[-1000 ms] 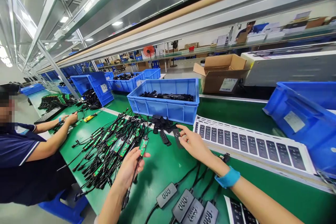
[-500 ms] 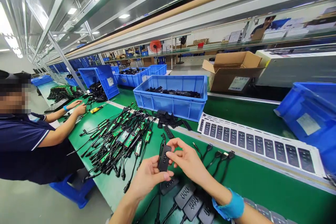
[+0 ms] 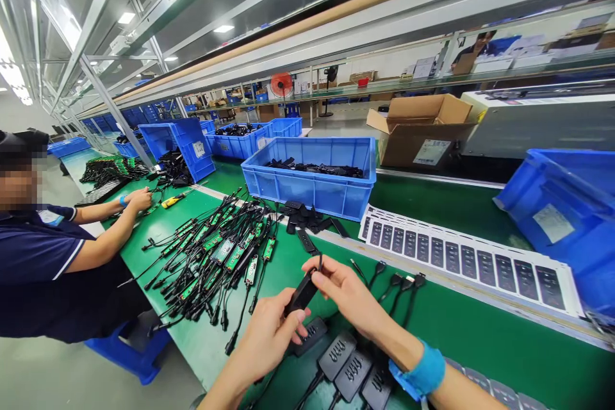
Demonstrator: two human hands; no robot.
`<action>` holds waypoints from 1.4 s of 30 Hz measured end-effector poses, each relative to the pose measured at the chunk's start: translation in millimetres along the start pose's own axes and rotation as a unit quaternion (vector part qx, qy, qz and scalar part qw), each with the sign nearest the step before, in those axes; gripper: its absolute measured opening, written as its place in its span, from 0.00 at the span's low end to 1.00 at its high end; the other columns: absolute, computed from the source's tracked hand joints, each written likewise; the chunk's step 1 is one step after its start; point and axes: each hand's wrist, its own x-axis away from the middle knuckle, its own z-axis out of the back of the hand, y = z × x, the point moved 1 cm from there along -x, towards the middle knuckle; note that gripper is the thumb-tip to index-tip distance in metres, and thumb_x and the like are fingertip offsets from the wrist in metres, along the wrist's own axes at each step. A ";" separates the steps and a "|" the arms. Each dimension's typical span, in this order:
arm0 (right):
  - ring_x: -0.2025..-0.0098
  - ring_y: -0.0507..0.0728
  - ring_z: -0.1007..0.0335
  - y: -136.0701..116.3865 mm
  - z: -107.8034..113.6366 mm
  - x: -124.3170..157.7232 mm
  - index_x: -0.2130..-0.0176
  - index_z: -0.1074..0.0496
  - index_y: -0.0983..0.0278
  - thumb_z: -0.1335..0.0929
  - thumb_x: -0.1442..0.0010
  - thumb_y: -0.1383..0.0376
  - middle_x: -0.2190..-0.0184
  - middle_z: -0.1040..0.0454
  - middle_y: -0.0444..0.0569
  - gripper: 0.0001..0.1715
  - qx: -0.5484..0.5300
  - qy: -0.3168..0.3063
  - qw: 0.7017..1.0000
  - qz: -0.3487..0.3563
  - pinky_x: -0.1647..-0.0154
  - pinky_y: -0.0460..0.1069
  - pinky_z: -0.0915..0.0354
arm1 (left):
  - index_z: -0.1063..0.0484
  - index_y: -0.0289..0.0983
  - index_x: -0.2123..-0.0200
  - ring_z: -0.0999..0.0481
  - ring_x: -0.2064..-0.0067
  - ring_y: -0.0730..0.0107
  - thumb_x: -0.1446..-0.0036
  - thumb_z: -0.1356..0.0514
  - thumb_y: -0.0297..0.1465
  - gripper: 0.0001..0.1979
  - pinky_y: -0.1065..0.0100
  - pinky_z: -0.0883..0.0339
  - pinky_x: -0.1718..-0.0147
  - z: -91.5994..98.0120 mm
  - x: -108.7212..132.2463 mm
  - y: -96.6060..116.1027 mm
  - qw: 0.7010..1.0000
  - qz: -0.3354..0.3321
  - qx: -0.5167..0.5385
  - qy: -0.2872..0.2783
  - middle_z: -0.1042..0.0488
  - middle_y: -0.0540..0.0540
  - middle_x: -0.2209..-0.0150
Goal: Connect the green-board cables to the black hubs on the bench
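Between my two hands is a small black plastic controller case [image 3: 302,295] with a cable, tilted so that a narrow side shows. My left hand [image 3: 273,327] grips its lower end between thumb and fingers. At the upper end, where the cable comes out, my right hand [image 3: 336,282] pinches it; a blue band circles that wrist. Below my hands, several black cased controllers [image 3: 353,375] with slots and cables lie on the green bench [image 3: 456,320]. To the left spreads a pile of green circuit boards [image 3: 225,250] with black cables.
Loose black covers [image 3: 305,216] lie before a blue bin [image 3: 307,189] of black parts. A label sheet [image 3: 456,259] and USB plugs [image 3: 408,282] lie at right, near another blue bin [image 3: 557,218]. A cardboard box [image 3: 423,131] stands behind. At left a co-worker [image 3: 43,256] works.
The controller case has been turned from its slotted face onto a narrow side. My right hand has shifted to its cable end. The co-worker's hands have come together.
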 end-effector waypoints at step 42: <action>0.73 0.54 0.30 -3.5 20.4 -40.1 0.62 0.26 0.68 0.35 0.40 0.50 0.68 0.26 0.51 0.23 0.177 0.007 0.984 0.036 0.74 0.47 0.32 | 0.35 0.31 0.49 0.30 0.68 0.77 0.59 0.27 0.40 0.37 0.74 0.35 0.69 24.8 -22.0 -18.7 0.935 0.081 0.335 0.083 0.29 0.40 0.57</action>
